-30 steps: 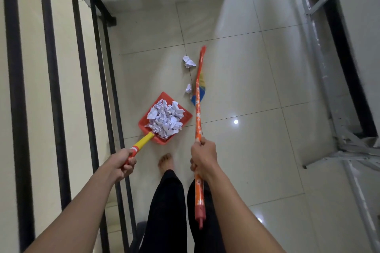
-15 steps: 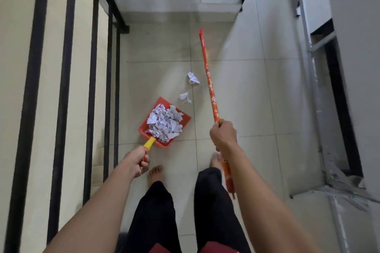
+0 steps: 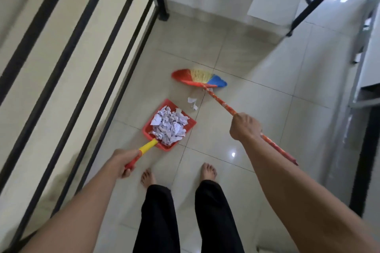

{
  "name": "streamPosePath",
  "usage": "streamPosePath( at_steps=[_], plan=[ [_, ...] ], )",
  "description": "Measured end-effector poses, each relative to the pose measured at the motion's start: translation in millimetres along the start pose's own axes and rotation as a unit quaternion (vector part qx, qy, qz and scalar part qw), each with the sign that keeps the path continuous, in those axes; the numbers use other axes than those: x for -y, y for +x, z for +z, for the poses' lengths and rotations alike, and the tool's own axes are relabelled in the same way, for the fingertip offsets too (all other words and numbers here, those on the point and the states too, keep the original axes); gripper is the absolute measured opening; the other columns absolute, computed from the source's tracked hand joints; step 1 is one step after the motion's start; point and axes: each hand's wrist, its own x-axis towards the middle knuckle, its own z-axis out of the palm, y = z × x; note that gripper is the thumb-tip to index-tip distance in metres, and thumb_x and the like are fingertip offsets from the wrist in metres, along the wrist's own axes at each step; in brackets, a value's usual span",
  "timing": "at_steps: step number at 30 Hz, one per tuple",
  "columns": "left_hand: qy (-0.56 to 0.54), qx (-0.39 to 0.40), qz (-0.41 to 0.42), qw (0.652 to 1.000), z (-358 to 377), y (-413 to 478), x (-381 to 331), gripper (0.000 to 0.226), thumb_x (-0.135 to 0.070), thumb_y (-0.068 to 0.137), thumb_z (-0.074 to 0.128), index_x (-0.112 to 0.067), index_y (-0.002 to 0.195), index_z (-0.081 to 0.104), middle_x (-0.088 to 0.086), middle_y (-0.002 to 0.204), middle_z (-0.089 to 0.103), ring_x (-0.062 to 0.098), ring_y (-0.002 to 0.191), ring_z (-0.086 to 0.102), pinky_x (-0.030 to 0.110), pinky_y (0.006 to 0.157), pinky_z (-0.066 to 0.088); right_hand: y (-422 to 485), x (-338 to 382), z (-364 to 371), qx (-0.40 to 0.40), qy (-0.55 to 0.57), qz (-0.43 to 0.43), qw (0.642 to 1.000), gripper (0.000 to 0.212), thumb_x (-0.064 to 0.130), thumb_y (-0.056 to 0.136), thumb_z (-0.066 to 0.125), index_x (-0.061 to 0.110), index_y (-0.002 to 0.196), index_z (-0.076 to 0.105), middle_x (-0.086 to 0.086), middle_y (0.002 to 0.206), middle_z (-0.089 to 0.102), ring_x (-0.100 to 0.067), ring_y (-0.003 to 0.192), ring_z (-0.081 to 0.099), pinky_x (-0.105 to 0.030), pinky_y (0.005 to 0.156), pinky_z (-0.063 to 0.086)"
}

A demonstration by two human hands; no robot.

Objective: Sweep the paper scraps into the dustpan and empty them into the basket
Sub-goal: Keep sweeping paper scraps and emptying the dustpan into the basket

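The left hand (image 3: 123,162) is curled round the red end of the yellow handle (image 3: 148,147), low on the left and just ahead of the bare left foot (image 3: 148,176). That handle leads up and right to the red dustpan (image 3: 146,128), which sits low at the tiled floor (image 3: 257,109); whether it touches cannot be told. The dustpan is heaped with crumpled white paper scraps (image 3: 169,126).

The right hand (image 3: 244,127), well apart to the right, grips the broom (image 3: 222,103) part-way along its orange stick, whose end runs back past the wrist. The red, yellow and blue broom head (image 3: 198,77) is down at the floor beyond the dustpan's mouth. Between the two lie two small loose scraps (image 3: 192,101), just beside the stick. Black railing bars (image 3: 98,63) run along the left.
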Motion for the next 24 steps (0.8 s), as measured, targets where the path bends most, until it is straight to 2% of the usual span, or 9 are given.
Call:
streamPosePath(
  at_steps=[3,7,10,13,17,20,22,24],
  plan=[
    [-0.002,0.012,-0.017,1.000,6.6,-8.9,-3.3,0.011,-0.021,0.075,0.063,-0.017,0.073,0.053,0.004,0.057,0.047,0.013,0.039,0.038,0.011,0.042,0.028,10.0,1.2,2.1,-0.024,-0.115,-0.040,0.992,0.022,0.008,0.094,0.053,0.006,0.115,0.057,-0.007,0.093,0.059,-0.024,0.079,0.059,-0.034,0.059,0.045],
    [0.031,-0.041,0.021,0.998,23.8,5.1,10.0,0.017,-0.023,0.078,0.068,-0.010,0.074,0.058,0.008,0.060,0.053,0.015,0.041,0.038,0.013,0.041,0.027,21.6,-2.5,6.9,-0.042,-0.189,-0.037,0.980,0.024,0.008,0.092,0.057,0.003,0.116,0.054,-0.008,0.098,0.060,-0.023,0.086,0.064,-0.034,0.061,0.053],
    [0.038,-0.089,0.053,0.994,39.4,13.0,16.8,0.029,-0.027,0.080,0.073,-0.002,0.074,0.060,0.016,0.069,0.063,0.021,0.046,0.049,0.016,0.039,0.034,33.8,-8.3,9.2,-0.064,-0.173,-0.074,0.980,0.019,0.005,0.095,0.052,0.003,0.114,0.054,-0.010,0.099,0.065,-0.027,0.085,0.068,-0.035,0.058,0.052],
    [0.039,-0.103,0.059,0.992,43.2,12.2,11.2,0.029,-0.025,0.080,0.074,0.001,0.077,0.062,0.018,0.072,0.065,0.023,0.048,0.051,0.018,0.040,0.036,41.7,-17.9,10.0,-0.072,-0.144,-0.111,0.981,0.017,0.005,0.095,0.051,0.004,0.111,0.057,-0.010,0.096,0.068,-0.029,0.082,0.069,-0.036,0.068,0.058],
    [0.036,-0.103,0.062,0.992,39.5,8.0,1.4,0.033,-0.025,0.074,0.078,0.003,0.079,0.062,0.019,0.066,0.063,0.023,0.050,0.052,0.021,0.046,0.038,36.5,-34.0,8.1,-0.067,-0.054,-0.107,0.990,0.024,0.010,0.099,0.041,0.003,0.107,0.062,-0.015,0.095,0.067,-0.034,0.073,0.057,-0.032,0.064,0.041],
    [0.051,-0.094,0.065,0.992,42.5,0.3,-1.1,0.040,-0.031,0.071,0.081,0.002,0.076,0.059,0.019,0.064,0.062,0.024,0.053,0.052,0.022,0.047,0.037,20.2,-47.0,7.9,-0.041,0.000,-0.091,0.995,0.023,0.021,0.099,0.041,0.008,0.096,0.060,-0.013,0.085,0.058,-0.034,0.072,0.054,-0.032,0.064,0.041],
    [0.060,-0.087,0.066,0.992,42.5,-2.1,-0.2,0.038,-0.030,0.072,0.080,0.002,0.077,0.059,0.018,0.063,0.061,0.024,0.050,0.050,0.021,0.045,0.035,7.3,-52.6,10.6,-0.023,0.006,-0.098,0.995,0.024,0.031,0.098,0.042,0.011,0.089,0.052,-0.009,0.079,0.051,-0.033,0.070,0.053,-0.032,0.061,0.041],
    [0.061,-0.085,0.070,0.992,40.0,-4.4,1.3,0.034,-0.026,0.073,0.078,0.002,0.079,0.060,0.018,0.064,0.061,0.023,0.047,0.048,0.019,0.044,0.034,-5.3,-56.0,16.7,0.003,0.011,-0.100,0.995,0.028,0.037,0.097,0.042,0.012,0.087,0.049,-0.008,0.080,0.052,-0.034,0.071,0.056,-0.032,0.060,0.041]
  ],
)
